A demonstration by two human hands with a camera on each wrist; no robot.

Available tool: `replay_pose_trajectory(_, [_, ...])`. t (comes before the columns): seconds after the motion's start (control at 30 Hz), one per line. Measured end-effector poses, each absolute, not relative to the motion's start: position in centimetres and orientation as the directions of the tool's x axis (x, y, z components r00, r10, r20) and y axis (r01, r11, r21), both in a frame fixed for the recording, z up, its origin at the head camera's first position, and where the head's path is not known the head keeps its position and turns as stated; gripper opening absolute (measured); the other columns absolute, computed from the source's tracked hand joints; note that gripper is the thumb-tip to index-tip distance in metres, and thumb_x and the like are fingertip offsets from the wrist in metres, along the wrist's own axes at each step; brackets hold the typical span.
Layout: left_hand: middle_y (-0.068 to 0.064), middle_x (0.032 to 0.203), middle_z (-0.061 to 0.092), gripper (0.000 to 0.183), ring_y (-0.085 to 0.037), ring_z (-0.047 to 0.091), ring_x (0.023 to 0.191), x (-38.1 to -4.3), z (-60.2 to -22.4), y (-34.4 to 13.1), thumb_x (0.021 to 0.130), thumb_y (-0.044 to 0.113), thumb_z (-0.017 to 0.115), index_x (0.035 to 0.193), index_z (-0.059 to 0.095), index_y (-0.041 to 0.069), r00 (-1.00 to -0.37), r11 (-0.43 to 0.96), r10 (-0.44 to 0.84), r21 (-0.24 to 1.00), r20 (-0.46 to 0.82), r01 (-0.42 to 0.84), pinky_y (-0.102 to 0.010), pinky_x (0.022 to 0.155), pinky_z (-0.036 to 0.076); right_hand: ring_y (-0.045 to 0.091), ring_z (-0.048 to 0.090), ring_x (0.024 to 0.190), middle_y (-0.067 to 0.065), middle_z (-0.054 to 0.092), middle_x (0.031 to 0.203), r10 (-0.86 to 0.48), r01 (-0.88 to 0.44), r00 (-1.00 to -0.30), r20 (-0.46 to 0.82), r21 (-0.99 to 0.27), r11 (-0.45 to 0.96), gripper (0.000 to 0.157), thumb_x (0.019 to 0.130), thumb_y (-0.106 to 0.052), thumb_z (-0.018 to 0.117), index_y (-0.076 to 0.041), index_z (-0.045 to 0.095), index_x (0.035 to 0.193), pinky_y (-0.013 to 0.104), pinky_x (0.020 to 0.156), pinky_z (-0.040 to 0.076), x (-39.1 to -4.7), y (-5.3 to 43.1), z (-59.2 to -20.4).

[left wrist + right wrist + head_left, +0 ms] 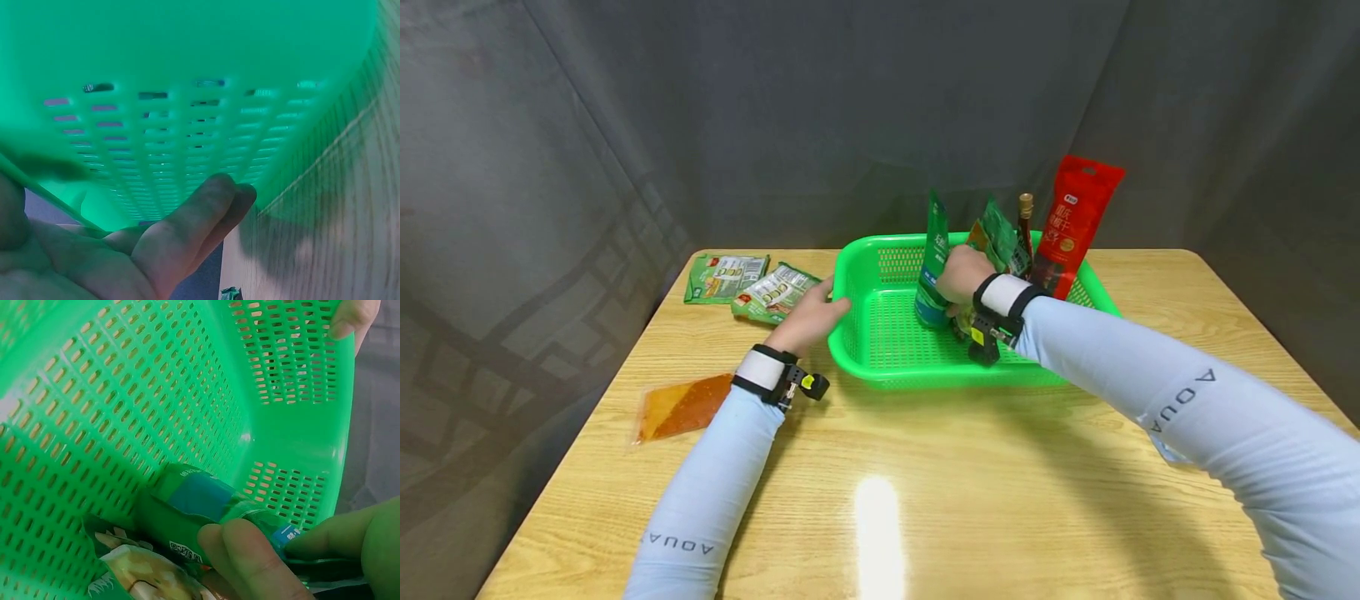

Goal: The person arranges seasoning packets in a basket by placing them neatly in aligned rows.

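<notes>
Basket [910,377] being steadied, green bag [930,279] being held upright

The basket's left rim is being gripped by the left hand [811,319], thumb inside, fingers outside, probably to prevent sliding. Inside the basket, left of the bottle [1026,229], the green bag is being pinched between the right hand's [964,275] thumb and fingers, which are being parted only by its thickness, apparently because a soft packet needs support. Its long axis is being held near vertical, top pointing up, base toward the basket floor.

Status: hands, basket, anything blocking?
Left hand grips the green basket at its left end. Right hand holds green-blue pouch inside. Bottle and red packet farther right; no blockage seen.
</notes>
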State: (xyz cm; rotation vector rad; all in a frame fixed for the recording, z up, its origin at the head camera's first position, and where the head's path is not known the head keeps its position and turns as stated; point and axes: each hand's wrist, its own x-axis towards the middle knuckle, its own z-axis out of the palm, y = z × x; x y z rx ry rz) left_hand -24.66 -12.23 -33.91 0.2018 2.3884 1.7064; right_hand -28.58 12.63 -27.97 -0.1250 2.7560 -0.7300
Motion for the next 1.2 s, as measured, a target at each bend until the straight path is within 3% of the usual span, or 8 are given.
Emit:
replay_pose_trajectory(0.3, [-0.020,0.146,0.044,0.063,-0.030,0.063,0.103,-24.7,-33.9,-12.2,0.101,0.014,0.047,0.159,0.022,0.010,-0.970,0.341,0.223,0.940,-0.099,-0.017,-0.043,0.084,0.055,0.023,0.072,0.066,0.014,0.065,0.074,-0.177,-0.001,-0.942,-0.285,-0.525,0.851,0.033,0.099,-0.025,0.060,-0.007,0.052,0.073,0.035,0.074,0.058,-28.0,12.6,-27.5])
replay_pose_trajectory(0.53, [-0.021,0.145,0.044,0.063,-0.031,0.063,0.103,-24.9,-33.9,-12.4,0.101,0.014,0.046,0.158,0.021,0.008,-0.969,0.348,0.226,0.937,-0.101,-0.016,-0.042,0.083,0.055,0.019,0.063,0.050,0.002,0.049,0.049,-0.215,-0.078,-0.955,-0.206,-0.526,0.847,0.047,0.095,-0.036,0.064,-0.012,0.046,0.058,0.031,0.059,0.049,-27.8,13.0,-26.5])
replay_pose_trajectory(0.6, [-0.021,0.143,0.046,0.062,-0.029,0.065,0.098,-24.9,-34.0,-12.5,0.101,0.014,0.046,0.158,0.022,0.008,-0.969,0.342,0.228,0.940,-0.095,-0.012,-0.041,0.082,0.056,0.017,0.052,0.043,-0.001,0.045,0.049,-0.216,-0.085,-0.957,-0.195,-0.523,0.848,0.046,0.094,-0.046,0.062,-0.005,0.057,0.072,0.032,0.055,0.044,-27.6,13.2,-25.8])
replay_pose_trajectory(0.67, [-0.022,0.140,0.048,0.062,-0.028,0.065,0.092,-24.9,-34.1,-12.6,0.101,0.014,0.045,0.158,0.022,0.008,-0.968,0.333,0.235,0.943,-0.091,-0.008,-0.041,0.080,0.056,0.016,0.045,0.042,-0.001,0.045,0.052,-0.218,-0.081,-0.957,-0.193,-0.544,0.835,0.062,0.092,-0.056,0.060,0.004,0.063,0.107,0.033,0.055,0.040,-27.4,13.5,-24.8])
replay_pose_trajectory(0.77, [-0.022,0.139,0.049,0.062,-0.027,0.065,0.089,-25.0,-34.2,-12.8,0.102,0.014,0.045,0.158,0.021,0.009,-0.966,0.326,0.240,0.945,-0.092,-0.009,-0.041,0.079,0.056,0.019,0.059,0.050,0.006,0.056,0.062,-0.207,-0.039,-0.958,-0.200,-0.622,0.782,0.099,0.088,-0.070,0.055,0.003,0.032,0.151,0.034,0.055,0.040,-27.1,13.9,-22.9])
replay_pose_trajectory(0.87, [-0.021,0.140,0.048,0.062,-0.028,0.064,0.094,-25.0,-34.2,-12.9,0.101,0.015,0.045,0.159,0.021,0.010,-0.967,0.328,0.237,0.945,-0.097,-0.014,-0.042,0.082,0.055,0.025,0.070,0.072,0.016,0.067,0.100,-0.205,-0.008,-0.960,-0.188,-0.717,0.697,0.106,0.085,-0.073,0.055,-0.002,0.022,0.157,0.030,0.065,0.052,-26.5,14.6,-20.4])
replay_pose_trajectory(1.0, [-0.019,0.146,0.043,0.063,-0.031,0.062,0.105,-25.0,-34.1,-13.0,0.101,0.016,0.047,0.159,0.021,0.011,-0.969,0.337,0.221,0.941,-0.113,-0.032,-0.043,0.087,0.054,0.028,0.070,0.097,0.023,0.052,0.139,-0.208,-0.005,-0.968,-0.139,-0.820,0.573,0.094,0.089,-0.066,0.057,-0.005,0.030,0.155,0.035,0.080,0.057,-25.5,16.0,-17.3])
replay_pose_trajectory(1.2, [-0.023,0.146,0.043,0.063,-0.038,0.061,0.110,-25.1,-34.1,-13.3,0.102,0.014,0.045,0.159,0.018,0.013,-0.962,0.312,0.230,0.948,-0.145,-0.068,-0.045,0.087,0.054,0.023,0.071,0.092,0.021,0.062,0.123,-0.158,-0.081,-0.987,0.014,-0.903,0.422,0.076,0.093,-0.051,0.062,-0.004,0.043,0.150,0.028,0.073,0.057,-24.3,19.2,-15.0])
